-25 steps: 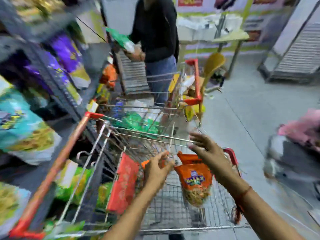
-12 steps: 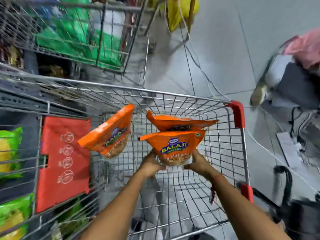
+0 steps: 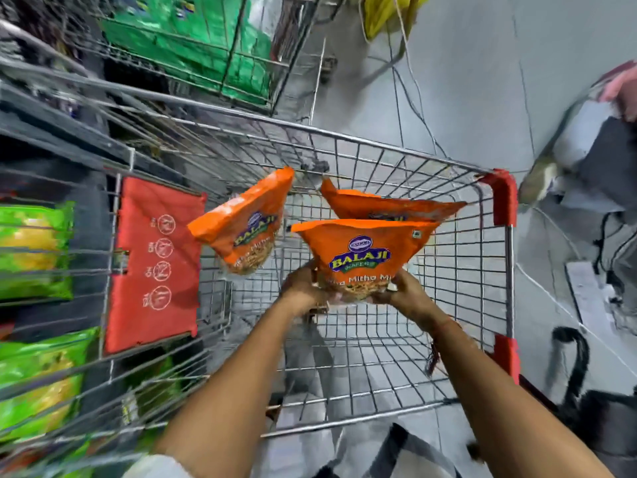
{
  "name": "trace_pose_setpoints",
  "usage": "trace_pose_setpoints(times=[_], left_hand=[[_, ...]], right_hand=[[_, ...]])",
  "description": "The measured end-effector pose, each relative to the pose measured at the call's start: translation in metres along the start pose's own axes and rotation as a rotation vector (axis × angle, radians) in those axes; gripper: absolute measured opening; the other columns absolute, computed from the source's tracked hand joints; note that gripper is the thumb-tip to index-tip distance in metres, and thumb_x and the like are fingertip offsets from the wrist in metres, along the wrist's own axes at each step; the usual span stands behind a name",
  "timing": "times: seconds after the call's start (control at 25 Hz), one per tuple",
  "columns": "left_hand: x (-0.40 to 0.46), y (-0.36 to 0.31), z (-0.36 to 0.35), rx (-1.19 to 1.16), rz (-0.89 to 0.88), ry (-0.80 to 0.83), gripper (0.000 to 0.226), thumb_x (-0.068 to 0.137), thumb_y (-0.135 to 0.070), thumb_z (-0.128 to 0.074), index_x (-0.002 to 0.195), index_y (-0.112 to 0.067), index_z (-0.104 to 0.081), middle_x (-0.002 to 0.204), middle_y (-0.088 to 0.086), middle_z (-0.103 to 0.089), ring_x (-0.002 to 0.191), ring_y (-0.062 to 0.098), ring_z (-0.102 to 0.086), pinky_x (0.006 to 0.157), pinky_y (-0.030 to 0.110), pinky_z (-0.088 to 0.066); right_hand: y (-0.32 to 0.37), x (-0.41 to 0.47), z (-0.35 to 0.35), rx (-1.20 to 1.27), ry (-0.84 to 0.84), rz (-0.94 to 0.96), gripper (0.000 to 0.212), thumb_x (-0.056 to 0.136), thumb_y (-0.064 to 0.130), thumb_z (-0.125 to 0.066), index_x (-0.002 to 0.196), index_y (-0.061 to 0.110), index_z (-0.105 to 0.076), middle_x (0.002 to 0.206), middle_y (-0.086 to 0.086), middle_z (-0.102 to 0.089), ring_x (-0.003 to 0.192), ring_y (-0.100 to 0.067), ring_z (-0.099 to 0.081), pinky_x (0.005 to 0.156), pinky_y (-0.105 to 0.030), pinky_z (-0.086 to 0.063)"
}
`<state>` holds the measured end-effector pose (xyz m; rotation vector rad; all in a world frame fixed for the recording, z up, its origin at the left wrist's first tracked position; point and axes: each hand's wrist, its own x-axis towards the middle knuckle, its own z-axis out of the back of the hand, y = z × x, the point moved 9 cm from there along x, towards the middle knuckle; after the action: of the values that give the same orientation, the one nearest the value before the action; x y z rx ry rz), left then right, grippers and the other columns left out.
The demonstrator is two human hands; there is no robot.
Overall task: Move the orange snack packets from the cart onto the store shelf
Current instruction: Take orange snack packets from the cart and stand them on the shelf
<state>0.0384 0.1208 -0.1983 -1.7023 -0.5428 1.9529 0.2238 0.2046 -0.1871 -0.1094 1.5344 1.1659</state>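
Three orange snack packets stand inside the wire cart (image 3: 396,141). My left hand (image 3: 303,288) and my right hand (image 3: 406,291) clasp the bottom of the nearest orange packet (image 3: 362,250) from both sides, label facing me. A second orange packet (image 3: 389,203) stands just behind it. A third orange packet (image 3: 248,222) leans tilted at the left, apart from my hands. The store shelf (image 3: 41,257) with green packets lies to the left, seen through the cart's wire side.
A red child-seat flap (image 3: 155,263) hangs on the cart's left wall. Another wire cart with green packets (image 3: 193,39) stands ahead. Grey floor with cables (image 3: 465,81) lies to the right, beside a dark bag (image 3: 606,415) and pink cloth.
The view has dropped from the aisle and another person down into the cart. Both hands have closed on the bottom of the nearest orange packet.
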Motion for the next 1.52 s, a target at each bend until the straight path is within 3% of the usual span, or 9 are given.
trace_pose_setpoints(times=[0.2, 0.36, 0.56, 0.68, 0.8, 0.96, 1.08, 1.16, 1.52], left_hand=[[-0.1, -0.057, 0.082, -0.113, -0.31, -0.128, 0.051, 0.061, -0.004, -0.085, 0.106, 0.001, -0.063, 0.102, 0.013, -0.074, 0.092, 0.026, -0.069, 0.081, 0.031, -0.058], [-0.258, -0.118, 0.172, -0.207, -0.583, -0.341, 0.039, 0.066, 0.015, -0.075, 0.093, -0.011, -0.062, 0.06, -0.019, -0.071, 0.06, -0.007, -0.063, 0.058, 0.009, -0.049], [-0.521, -0.136, 0.261, -0.286, -0.93, -0.783, 0.043, 0.068, 0.008, -0.076, 0.095, -0.022, -0.062, 0.075, -0.013, -0.077, 0.073, -0.002, -0.07, 0.067, 0.014, -0.055], [-0.653, -0.112, 0.279, -0.305, -1.038, -1.024, 0.049, 0.064, -0.01, -0.081, 0.108, -0.021, -0.063, 0.092, 0.003, -0.078, 0.086, 0.012, -0.072, 0.08, 0.027, -0.057], [-0.783, -0.066, 0.283, -0.344, -1.119, -1.319, 0.066, 0.059, -0.022, -0.083, 0.12, -0.02, -0.059, 0.096, 0.003, -0.078, 0.089, 0.011, -0.071, 0.079, 0.026, -0.057], [-0.899, -0.005, 0.269, -0.273, -1.095, -1.615, 0.064, 0.065, -0.022, -0.084, 0.124, -0.023, -0.057, 0.093, -0.015, -0.078, 0.091, 0.002, -0.071, 0.073, 0.02, -0.056], [-0.953, 0.053, 0.261, -0.304, -0.996, -1.757, 0.053, 0.063, -0.024, -0.077, 0.112, -0.03, -0.06, 0.092, -0.012, -0.078, 0.093, 0.006, -0.072, 0.072, 0.016, -0.055], [-0.977, 0.094, 0.258, -0.33, -0.894, -1.828, 0.053, 0.061, -0.029, -0.082, 0.108, -0.033, -0.06, 0.093, -0.009, -0.079, 0.093, 0.006, -0.072, 0.073, 0.014, -0.054], [-1.006, 0.2, 0.3, -0.418, -0.565, -1.942, 0.047, 0.079, -0.022, -0.075, 0.121, -0.025, -0.054, 0.105, -0.005, -0.074, 0.089, -0.002, -0.071, 0.072, 0.012, -0.053]], right_hand=[[0.108, -0.077, -0.031, -0.028, -0.031, 0.342, 0.039, 0.077, -0.007, -0.076, 0.104, 0.016, -0.06, 0.106, 0.001, -0.067, 0.104, -0.018, -0.065, 0.078, -0.016, -0.056], [0.236, -0.18, -0.073, -0.05, -0.044, 0.773, 0.036, 0.073, -0.011, -0.077, 0.106, -0.007, -0.062, 0.107, -0.027, -0.071, 0.092, -0.017, -0.064, 0.085, -0.035, -0.054], [0.372, -0.381, -0.174, 0.01, 0.107, 1.281, 0.029, 0.068, 0.006, -0.086, 0.091, 0.014, -0.071, 0.091, 0.011, -0.078, 0.091, 0.002, -0.07, 0.09, -0.024, -0.056], [0.414, -0.481, -0.238, 0.044, 0.277, 1.485, 0.042, 0.069, 0.008, -0.084, 0.109, 0.009, -0.07, 0.109, -0.004, -0.077, 0.107, -0.022, -0.071, 0.098, -0.037, -0.054], [0.44, -0.568, -0.313, 0.072, 0.481, 1.632, 0.046, 0.065, 0.013, -0.087, 0.107, 0.006, -0.07, 0.106, -0.008, -0.078, 0.102, -0.025, -0.073, 0.093, -0.037, -0.057], [0.445, -0.649, -0.413, 0.095, 0.811, 1.656, 0.047, 0.062, 0.021, -0.087, 0.104, 0.006, -0.071, 0.104, -0.007, -0.079, 0.097, -0.018, -0.074, 0.093, -0.036, -0.058], [0.43, -0.687, -0.485, 0.021, 0.963, 1.666, 0.055, 0.056, 0.043, -0.089, 0.103, 0.017, -0.074, 0.104, -0.003, -0.079, 0.102, -0.028, -0.074, 0.093, -0.045, -0.057], [0.414, -0.699, -0.531, -0.024, 1.08, 1.633, 0.051, 0.058, 0.036, -0.089, 0.103, 0.016, -0.074, 0.103, -0.002, -0.08, 0.103, -0.028, -0.073, 0.094, -0.046, -0.056], [0.391, -0.709, -0.684, -0.258, 1.331, 1.401, 0.053, 0.06, 0.031, -0.09, 0.107, 0.014, -0.073, 0.108, -0.004, -0.078, 0.105, -0.023, -0.073, 0.094, -0.043, -0.057]])
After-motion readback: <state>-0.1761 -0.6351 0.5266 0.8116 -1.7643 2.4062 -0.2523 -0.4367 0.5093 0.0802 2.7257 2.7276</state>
